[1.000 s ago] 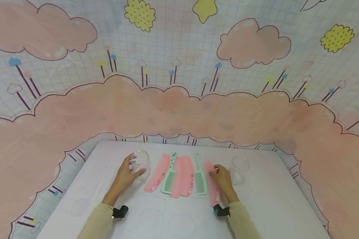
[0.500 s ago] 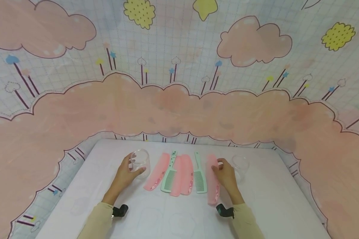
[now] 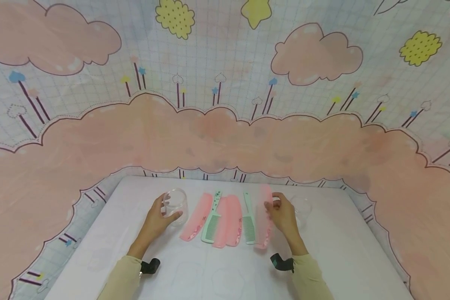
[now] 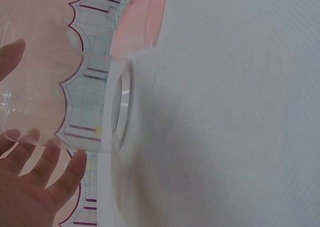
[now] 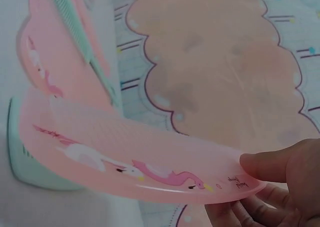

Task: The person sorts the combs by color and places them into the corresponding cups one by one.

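My left hand (image 3: 155, 223) holds a clear jar (image 3: 176, 202) at the left of the table. In the left wrist view, thumb and fingers lie on either side of the jar (image 4: 85, 102), its thick base close to the white surface. My right hand (image 3: 286, 216) pinches a pink comb (image 3: 263, 218) by its side. The right wrist view shows this comb (image 5: 125, 159) with a printed bird pattern, raised and partly in front of a mint-green comb (image 5: 40, 172). In the head view it overlaps the edge of that green comb (image 3: 249, 227).
Left of the held comb lie a pink comb (image 3: 197, 216), a green comb with a patterned handle (image 3: 211, 227) and two overlapping pink combs (image 3: 233, 221). A second clear jar (image 3: 301, 208) stands behind my right hand. A patterned cloth (image 3: 225, 141) hangs behind the white table (image 3: 217, 275).
The pink comb in my right hand has come up off the table and moved away from me, then slightly left towards the green comb. My left hand and its jar have stayed in place.
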Tool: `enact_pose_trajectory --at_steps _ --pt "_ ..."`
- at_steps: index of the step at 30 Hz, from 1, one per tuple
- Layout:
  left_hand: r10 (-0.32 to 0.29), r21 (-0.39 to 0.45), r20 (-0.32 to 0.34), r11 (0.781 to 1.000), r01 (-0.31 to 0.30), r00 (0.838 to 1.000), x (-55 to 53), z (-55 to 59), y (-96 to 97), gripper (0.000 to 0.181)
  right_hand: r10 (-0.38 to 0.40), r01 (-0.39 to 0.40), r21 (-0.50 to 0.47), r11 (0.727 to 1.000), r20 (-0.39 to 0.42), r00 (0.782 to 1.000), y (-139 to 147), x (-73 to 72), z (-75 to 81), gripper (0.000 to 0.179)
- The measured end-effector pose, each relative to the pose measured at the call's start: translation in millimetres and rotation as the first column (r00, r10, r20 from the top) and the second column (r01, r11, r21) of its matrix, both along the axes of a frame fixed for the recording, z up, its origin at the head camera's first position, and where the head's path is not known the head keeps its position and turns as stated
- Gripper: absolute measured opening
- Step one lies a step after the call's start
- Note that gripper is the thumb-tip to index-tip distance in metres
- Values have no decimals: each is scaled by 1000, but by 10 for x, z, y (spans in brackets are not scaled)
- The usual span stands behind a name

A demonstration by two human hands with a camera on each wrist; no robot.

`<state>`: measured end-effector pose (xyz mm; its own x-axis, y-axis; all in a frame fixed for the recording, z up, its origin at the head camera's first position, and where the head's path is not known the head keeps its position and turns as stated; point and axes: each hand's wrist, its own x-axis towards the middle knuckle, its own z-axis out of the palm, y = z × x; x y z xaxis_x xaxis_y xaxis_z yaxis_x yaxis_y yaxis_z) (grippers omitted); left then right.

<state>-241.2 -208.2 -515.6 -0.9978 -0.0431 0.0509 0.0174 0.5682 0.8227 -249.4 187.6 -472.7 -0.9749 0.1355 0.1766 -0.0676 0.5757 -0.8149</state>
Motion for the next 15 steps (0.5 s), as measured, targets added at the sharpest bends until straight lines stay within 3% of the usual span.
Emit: enact_pose_trajectory --at_steps 10,15 --pt "-2 13 11 1000 2 1000 8 -24 -6 96 17 -20 -114 993 -26 1000 -121 30 128 35" --pt "-1 10 8 1000 1 1000 -5 -14 -8 96 30 -38 -114 993 -70 997 -202 22 205 33"
